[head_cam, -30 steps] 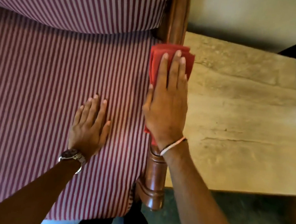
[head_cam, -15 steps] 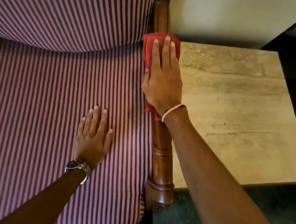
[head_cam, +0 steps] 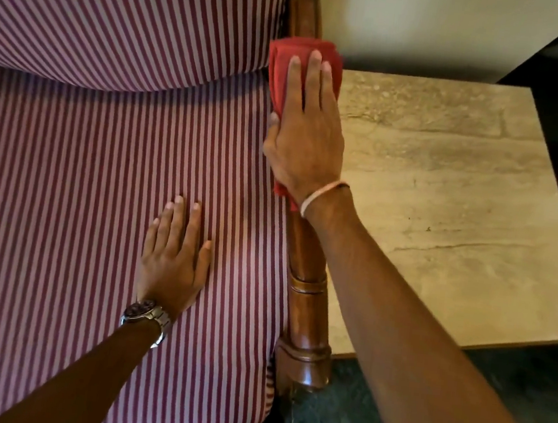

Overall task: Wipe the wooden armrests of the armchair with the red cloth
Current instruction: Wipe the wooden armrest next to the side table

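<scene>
The right hand lies flat, fingers spread straight, pressing the folded red cloth onto the wooden armrest in the upper middle of the frame, right where the rail meets the chair back. The cloth shows beyond the fingertips and a corner peeks out below the wrist. The left hand is empty, laid open and flat on the striped seat cushion at centre frame, well apart from the cloth. Judging by this, the wipe is at the far end of this armrest; the bare turned wood running to lower centre looks glossy, but whether it is already wiped cannot be told. The other armrest is out of view, so likely left to do. A stone-topped bench sits just beside the armrest at right.
</scene>
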A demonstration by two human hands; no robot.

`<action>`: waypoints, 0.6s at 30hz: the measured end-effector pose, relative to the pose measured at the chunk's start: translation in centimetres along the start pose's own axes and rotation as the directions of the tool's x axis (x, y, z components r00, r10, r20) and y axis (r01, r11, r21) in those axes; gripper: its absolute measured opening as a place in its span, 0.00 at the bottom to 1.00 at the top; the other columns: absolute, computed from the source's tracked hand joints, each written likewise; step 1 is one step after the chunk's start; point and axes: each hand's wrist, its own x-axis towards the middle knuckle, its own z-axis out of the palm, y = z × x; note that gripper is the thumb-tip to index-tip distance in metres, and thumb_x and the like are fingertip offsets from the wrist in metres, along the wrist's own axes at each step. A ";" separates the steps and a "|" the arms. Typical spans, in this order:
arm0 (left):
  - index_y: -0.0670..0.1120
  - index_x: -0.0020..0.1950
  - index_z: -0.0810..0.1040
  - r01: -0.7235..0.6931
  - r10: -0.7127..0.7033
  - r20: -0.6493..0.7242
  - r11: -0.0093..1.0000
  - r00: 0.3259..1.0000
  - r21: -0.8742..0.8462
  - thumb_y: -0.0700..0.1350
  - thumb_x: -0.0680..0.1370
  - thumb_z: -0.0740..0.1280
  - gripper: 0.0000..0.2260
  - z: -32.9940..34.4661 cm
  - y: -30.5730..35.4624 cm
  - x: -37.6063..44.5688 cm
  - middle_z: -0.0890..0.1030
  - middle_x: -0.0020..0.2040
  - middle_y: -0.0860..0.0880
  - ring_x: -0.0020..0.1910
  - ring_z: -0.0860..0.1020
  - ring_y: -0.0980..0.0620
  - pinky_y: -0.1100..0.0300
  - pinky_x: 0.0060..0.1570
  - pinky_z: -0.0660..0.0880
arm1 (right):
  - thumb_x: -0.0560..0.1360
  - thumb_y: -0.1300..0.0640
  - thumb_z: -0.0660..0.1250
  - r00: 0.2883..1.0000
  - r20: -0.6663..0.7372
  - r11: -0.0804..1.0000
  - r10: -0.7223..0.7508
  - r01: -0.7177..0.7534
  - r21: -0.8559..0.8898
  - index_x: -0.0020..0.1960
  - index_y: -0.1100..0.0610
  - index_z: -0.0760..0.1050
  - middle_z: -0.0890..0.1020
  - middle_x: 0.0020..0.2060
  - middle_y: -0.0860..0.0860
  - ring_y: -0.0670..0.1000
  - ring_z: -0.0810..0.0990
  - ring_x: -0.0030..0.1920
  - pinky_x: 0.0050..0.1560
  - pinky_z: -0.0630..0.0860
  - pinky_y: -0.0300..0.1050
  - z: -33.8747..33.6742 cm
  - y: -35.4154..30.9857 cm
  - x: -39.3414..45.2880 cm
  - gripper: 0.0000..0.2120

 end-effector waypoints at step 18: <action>0.45 0.83 0.55 0.016 -0.016 0.010 1.000 1.000 0.009 0.55 0.84 0.50 0.29 0.4 -0.2 0.0 0.57 0.83 0.40 0.82 0.58 0.42 0.43 0.79 0.58 | 0.85 0.53 0.57 0.997 -0.034 0.997 -0.064 0.065 0.039 0.84 0.56 0.45 0.46 0.84 0.59 0.60 0.45 0.84 0.82 0.61 0.58 0.5 1.0 -9.3 0.33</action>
